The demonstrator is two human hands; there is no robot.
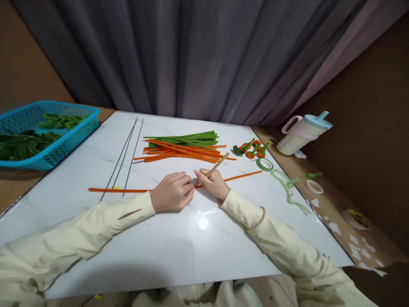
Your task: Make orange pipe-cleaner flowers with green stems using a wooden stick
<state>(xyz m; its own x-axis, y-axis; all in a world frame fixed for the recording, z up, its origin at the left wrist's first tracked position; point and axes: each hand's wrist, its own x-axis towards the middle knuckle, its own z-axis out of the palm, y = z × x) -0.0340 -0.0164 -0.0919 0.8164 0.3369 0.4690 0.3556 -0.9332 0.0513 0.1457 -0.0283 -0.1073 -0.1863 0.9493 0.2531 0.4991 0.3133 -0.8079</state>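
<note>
My left hand [172,192] is closed round an orange pipe cleaner [118,190], whose long end runs out to the left over dark thin wires [128,164]. Close beside it, my right hand [212,182] grips a thin wooden stick [220,163], tilted up to the right. The pipe cleaner also emerges to the right of that hand; how it meets the stick's lower end is hidden by my fingers. Beyond my hands lie a bundle of orange pipe cleaners [179,152] and a bundle of green ones [188,139].
Small orange and green pipe-cleaner shapes [252,148] lie at the right, near green tape [265,164] and a loose green strip [289,185]. A blue basket [72,136] with green pieces stands left. A lidded cup [302,135] stands right, with paper scraps [354,247] nearer me.
</note>
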